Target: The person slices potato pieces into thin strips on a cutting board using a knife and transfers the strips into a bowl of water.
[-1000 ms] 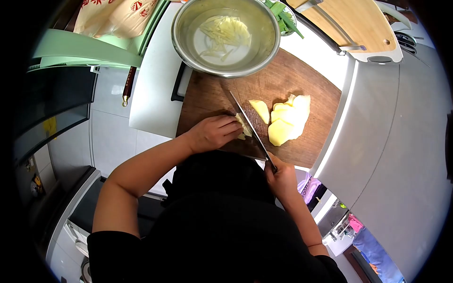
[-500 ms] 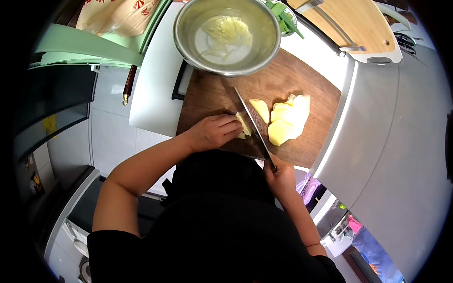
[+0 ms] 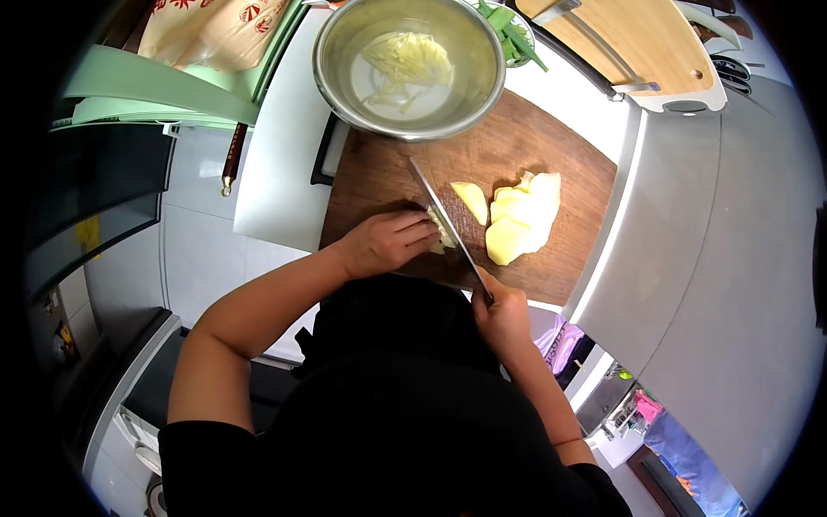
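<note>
On a dark wooden cutting board [image 3: 551, 142], my left hand [image 3: 389, 241] holds small pale yellow pieces [image 3: 444, 237] under its bent fingers. My right hand [image 3: 502, 317] is wrapped round the handle of a knife [image 3: 448, 222], whose blade lies along the right side of these pieces. One yellow slice [image 3: 470, 201] rests just right of the blade. Farther right is an overlapping pile of yellow slices [image 3: 521, 220]. Beyond the board's far edge stands a metal bowl [image 3: 336, 95] with pale yellow strips [image 3: 409, 62] inside.
A dish of green pieces [image 3: 510, 30] sits behind the bowl to the right. Another, lighter board [image 3: 637, 39] stands at the back right. At the far left are a green drawer [image 3: 155, 84] and a bag with red print [image 3: 202, 34].
My right hand and the knife have shifted slightly left, towards the fingers of my left hand. My left hand has hardly moved. The whole view has drifted a little.
</note>
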A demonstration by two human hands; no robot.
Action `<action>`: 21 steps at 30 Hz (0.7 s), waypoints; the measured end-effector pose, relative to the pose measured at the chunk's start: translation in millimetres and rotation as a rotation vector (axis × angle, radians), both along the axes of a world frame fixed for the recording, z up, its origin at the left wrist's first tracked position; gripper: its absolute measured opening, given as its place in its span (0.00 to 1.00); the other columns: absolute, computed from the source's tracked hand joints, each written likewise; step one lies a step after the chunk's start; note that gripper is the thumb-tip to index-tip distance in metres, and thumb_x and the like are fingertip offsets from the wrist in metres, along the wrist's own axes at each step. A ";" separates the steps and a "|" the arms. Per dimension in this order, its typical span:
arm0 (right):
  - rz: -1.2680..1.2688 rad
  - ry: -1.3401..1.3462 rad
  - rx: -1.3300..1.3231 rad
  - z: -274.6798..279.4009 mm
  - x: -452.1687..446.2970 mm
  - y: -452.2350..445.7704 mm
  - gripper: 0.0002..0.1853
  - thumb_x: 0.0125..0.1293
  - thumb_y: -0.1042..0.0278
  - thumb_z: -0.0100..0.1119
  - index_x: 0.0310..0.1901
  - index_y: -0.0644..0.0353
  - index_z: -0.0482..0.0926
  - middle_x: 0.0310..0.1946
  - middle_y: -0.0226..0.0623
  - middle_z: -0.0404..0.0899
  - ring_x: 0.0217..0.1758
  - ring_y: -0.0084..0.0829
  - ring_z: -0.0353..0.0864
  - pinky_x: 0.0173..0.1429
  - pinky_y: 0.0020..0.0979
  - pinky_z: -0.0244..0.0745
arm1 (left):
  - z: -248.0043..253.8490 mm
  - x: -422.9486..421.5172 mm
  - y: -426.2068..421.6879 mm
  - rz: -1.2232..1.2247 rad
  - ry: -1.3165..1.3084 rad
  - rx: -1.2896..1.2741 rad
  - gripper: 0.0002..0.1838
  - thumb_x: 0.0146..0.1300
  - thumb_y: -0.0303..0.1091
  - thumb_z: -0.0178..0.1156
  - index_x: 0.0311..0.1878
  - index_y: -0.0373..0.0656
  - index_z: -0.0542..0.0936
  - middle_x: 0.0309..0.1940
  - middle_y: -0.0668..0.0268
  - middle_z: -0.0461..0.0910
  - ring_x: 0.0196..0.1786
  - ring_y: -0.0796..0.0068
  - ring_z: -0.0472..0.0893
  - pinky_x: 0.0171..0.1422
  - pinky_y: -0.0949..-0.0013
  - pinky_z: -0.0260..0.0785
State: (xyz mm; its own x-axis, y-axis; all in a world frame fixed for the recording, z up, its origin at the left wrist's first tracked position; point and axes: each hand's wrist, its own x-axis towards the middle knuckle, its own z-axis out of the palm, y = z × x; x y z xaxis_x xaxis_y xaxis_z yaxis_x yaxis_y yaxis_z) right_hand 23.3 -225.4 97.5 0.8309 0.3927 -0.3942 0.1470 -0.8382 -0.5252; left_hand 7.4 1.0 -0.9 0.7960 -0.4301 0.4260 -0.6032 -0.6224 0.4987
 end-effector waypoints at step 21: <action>0.021 -0.034 -0.056 1.5 -3.9 4.1 0.19 0.54 0.75 0.60 0.50 0.56 0.80 0.24 0.52 0.78 0.27 0.50 0.80 0.33 0.42 0.75 | 0.2 0.0 -0.2 -0.003 0.022 -0.026 0.14 0.55 0.30 0.56 0.45 0.38 0.79 0.44 0.66 0.77 0.52 0.68 0.77 0.52 0.69 0.75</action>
State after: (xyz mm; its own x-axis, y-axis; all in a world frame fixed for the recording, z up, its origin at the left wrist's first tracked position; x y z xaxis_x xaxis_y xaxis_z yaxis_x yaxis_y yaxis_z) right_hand 19.4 -221.3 99.0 0.8363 0.3882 -0.3872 0.1817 -0.8625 -0.4723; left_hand 7.4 0.7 -0.6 0.8043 -0.4210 0.4193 -0.5933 -0.6074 0.5282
